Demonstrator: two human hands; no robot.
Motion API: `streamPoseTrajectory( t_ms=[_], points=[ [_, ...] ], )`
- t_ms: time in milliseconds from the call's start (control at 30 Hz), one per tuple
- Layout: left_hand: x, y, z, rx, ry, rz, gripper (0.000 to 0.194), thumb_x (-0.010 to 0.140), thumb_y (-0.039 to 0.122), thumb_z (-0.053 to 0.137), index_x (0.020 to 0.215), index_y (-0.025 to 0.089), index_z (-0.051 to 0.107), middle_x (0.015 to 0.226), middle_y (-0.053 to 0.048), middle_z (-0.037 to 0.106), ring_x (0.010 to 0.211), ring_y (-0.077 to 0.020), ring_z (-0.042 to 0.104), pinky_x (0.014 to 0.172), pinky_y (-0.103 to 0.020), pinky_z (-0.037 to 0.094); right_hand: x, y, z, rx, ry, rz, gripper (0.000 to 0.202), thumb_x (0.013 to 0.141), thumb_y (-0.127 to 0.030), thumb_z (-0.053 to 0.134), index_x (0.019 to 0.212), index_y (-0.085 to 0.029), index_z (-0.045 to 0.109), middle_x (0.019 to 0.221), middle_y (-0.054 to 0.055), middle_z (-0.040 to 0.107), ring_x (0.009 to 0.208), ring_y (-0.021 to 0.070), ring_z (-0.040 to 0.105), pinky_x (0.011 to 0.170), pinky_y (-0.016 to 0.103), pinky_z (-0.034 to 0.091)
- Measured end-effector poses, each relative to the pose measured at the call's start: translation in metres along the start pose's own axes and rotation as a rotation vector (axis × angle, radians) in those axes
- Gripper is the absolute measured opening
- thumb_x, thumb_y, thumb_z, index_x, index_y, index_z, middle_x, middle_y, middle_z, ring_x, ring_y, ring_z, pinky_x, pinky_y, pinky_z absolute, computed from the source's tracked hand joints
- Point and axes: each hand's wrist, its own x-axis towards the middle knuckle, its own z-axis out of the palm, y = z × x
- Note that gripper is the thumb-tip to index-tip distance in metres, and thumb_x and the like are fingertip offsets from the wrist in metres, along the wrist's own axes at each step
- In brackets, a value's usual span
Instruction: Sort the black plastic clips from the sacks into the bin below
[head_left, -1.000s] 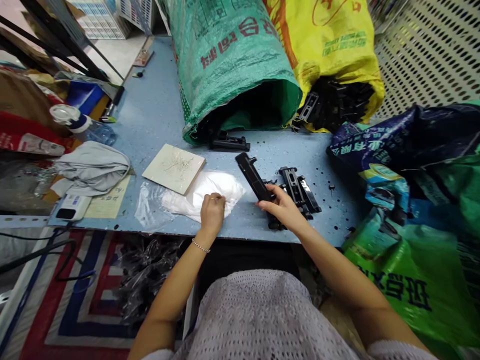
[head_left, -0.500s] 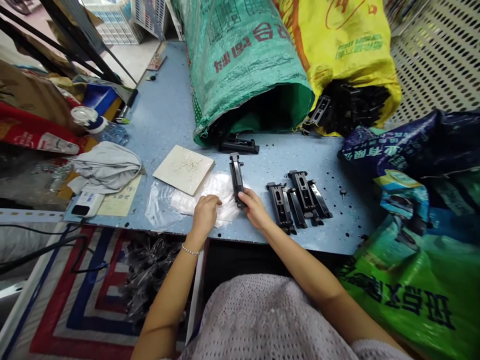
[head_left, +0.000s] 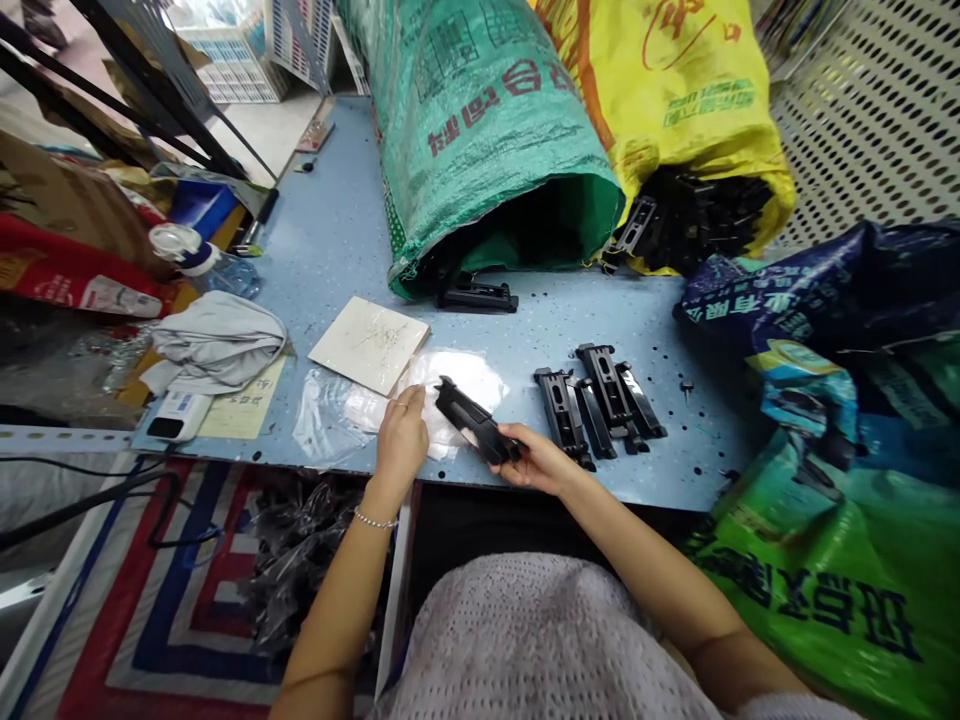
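Note:
A long black plastic part (head_left: pixel 474 418) is gripped at its near end by my right hand (head_left: pixel 534 460), tilted with its far end toward the left. Below it lies a pile of thin clear plastic bags (head_left: pixel 487 375) on the blue table. My left hand (head_left: pixel 403 435) is on the left side of this pile, its fingers pinched together at a bag; the fingertips are partly hidden. Just beyond the left hand sits a square beige tile (head_left: pixel 369 345). To the right of my right hand, several similar black parts (head_left: pixel 600 400) lie side by side.
At the back, a green woven sack (head_left: pixel 495 130) gapes open, with a black part (head_left: pixel 478 295) at its mouth. Beside it, a yellow sack (head_left: pixel 697 110) is filled with black parts. A grey cloth (head_left: pixel 217 345) and a bottle (head_left: pixel 202 260) stand left. Green bags (head_left: pixel 817 570) crowd the right.
My right hand has moved slightly right and nearer to me, turning the black part from nearly upright to slanting left. My left hand has shifted a little to the left.

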Motion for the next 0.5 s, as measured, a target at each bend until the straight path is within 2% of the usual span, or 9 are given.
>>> streamPoseTrajectory(
  t_ms=[67, 133, 267, 367, 433, 467, 500],
  points=[
    [-0.001, -0.002, 0.0, -0.004, 0.005, -0.005, 0.06, 0.082, -0.001, 0.04, 0.139, 0.011, 0.049, 0.143, -0.018, 0.05, 0.136, -0.0275, 0.046, 0.115, -0.046, 0.04, 0.003, -0.001, 0.001, -0.008, -0.06, 0.058, 0.039, 0.087, -0.047, 0.054, 0.088, -0.009, 0.061, 0.063, 0.008, 0.069, 0.035, 0.0082, 0.049, 0.032, 0.018, 0.033],
    [-0.002, -0.001, -0.001, -0.035, 0.011, -0.003, 0.065, 0.084, 0.001, 0.04, 0.148, 0.014, 0.039, 0.151, -0.017, 0.042, 0.141, -0.0267, 0.041, 0.116, -0.044, 0.039, 0.006, -0.003, 0.001, 0.029, -0.066, 0.071, 0.038, 0.087, -0.046, 0.054, 0.09, -0.009, 0.061, 0.065, 0.009, 0.069, 0.037, 0.008, 0.049, 0.032, 0.018, 0.033],
    [-0.011, 0.012, -0.001, -0.077, -0.022, 0.114, 0.076, 0.085, 0.0, 0.038, 0.155, 0.02, 0.021, 0.159, -0.015, 0.029, 0.148, -0.0263, 0.029, 0.117, -0.044, 0.036, 0.021, -0.008, 0.007, 0.078, -0.103, 0.04, 0.043, 0.086, -0.05, 0.051, 0.098, -0.01, 0.059, 0.078, 0.01, 0.07, 0.042, 0.0067, 0.048, 0.033, 0.017, 0.03],
    [-0.025, 0.031, 0.002, -0.176, -0.16, 0.254, 0.08, 0.084, -0.002, 0.035, 0.157, 0.022, 0.013, 0.161, -0.013, 0.024, 0.149, -0.0255, 0.026, 0.118, -0.046, 0.035, 0.029, -0.007, 0.02, -0.146, 0.009, -0.104, 0.046, 0.089, -0.056, 0.047, 0.096, -0.012, 0.06, 0.07, 0.005, 0.064, 0.041, 0.0063, 0.043, 0.034, 0.018, 0.028],
    [-0.035, 0.043, -0.001, -0.238, -0.276, 0.308, 0.081, 0.085, -0.001, 0.037, 0.157, 0.024, 0.012, 0.16, -0.013, 0.026, 0.148, -0.0245, 0.029, 0.118, -0.046, 0.035, 0.027, 0.0, 0.033, -0.326, 0.107, -0.247, 0.041, 0.089, -0.052, 0.053, 0.1, -0.013, 0.062, 0.074, 0.002, 0.064, 0.049, 0.0079, 0.048, 0.039, 0.018, 0.035],
    [-0.04, 0.048, -0.007, -0.255, -0.309, 0.311, 0.079, 0.085, 0.001, 0.04, 0.157, 0.023, 0.015, 0.158, -0.014, 0.03, 0.146, -0.0245, 0.032, 0.117, -0.045, 0.036, 0.022, 0.004, 0.04, -0.423, 0.096, -0.304, 0.039, 0.087, -0.048, 0.06, 0.108, -0.014, 0.062, 0.08, 0.002, 0.065, 0.056, 0.0094, 0.052, 0.045, 0.019, 0.041],
    [-0.046, 0.051, -0.017, -0.262, -0.319, 0.297, 0.075, 0.085, 0.005, 0.045, 0.155, 0.023, 0.023, 0.155, -0.014, 0.036, 0.143, -0.0245, 0.037, 0.116, -0.044, 0.038, 0.015, 0.006, 0.045, -0.518, 0.027, -0.337, 0.043, 0.085, -0.043, 0.066, 0.118, -0.016, 0.06, 0.088, 0.003, 0.067, 0.064, 0.0113, 0.057, 0.051, 0.02, 0.046]
  ],
)
